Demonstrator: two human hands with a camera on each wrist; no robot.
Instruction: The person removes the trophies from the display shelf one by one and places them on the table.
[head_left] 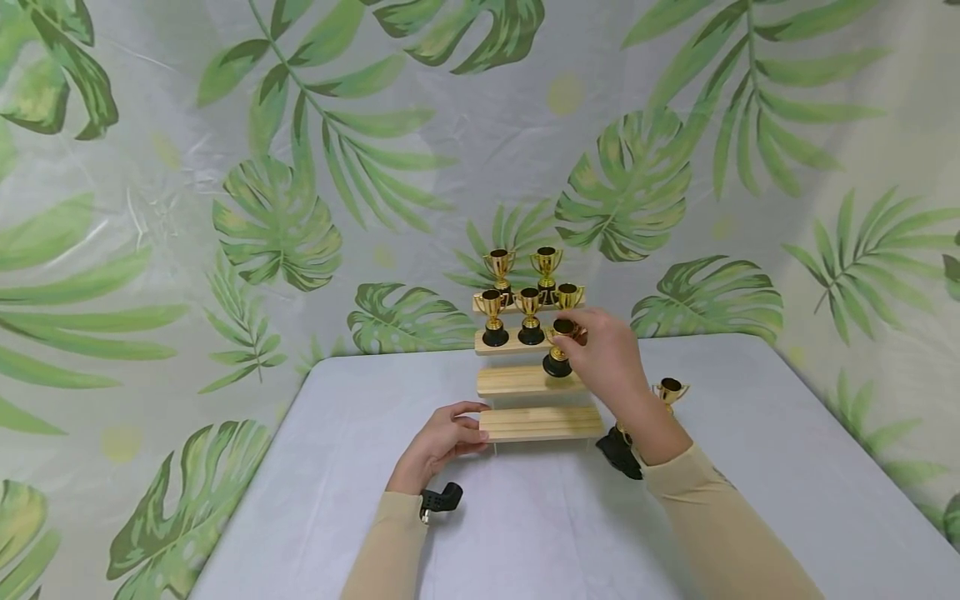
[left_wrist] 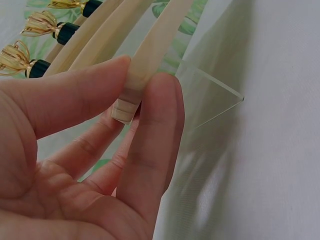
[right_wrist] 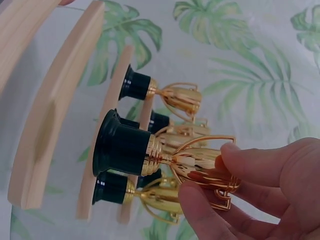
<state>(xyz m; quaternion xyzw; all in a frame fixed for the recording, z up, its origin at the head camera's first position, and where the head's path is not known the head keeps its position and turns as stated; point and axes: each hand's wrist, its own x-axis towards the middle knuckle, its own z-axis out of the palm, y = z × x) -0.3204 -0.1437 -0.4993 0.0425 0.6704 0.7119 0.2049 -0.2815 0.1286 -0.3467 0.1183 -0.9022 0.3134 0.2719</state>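
Observation:
My right hand [head_left: 609,354] pinches a small gold trophy [right_wrist: 125,145] by its cup. The trophy has a black base and is held in front of the stand's second tier from the bottom [head_left: 517,382]; in the right wrist view its base looks apart from that board. My left hand [head_left: 441,437] grips the left end of the bottom board [left_wrist: 150,55] between thumb and fingers. Gold trophies stand on the upper tiers: two on the top one [head_left: 487,307], three on the tier below [head_left: 512,343], the rightmost partly hidden by my right hand.
On the white-covered table [head_left: 525,525], right of the stand, more gold trophies [head_left: 670,390] are partly hidden behind my right forearm. Clear supports [left_wrist: 220,85] hold up the wooden boards. A leaf-patterned cloth [head_left: 450,167] hangs behind the table.

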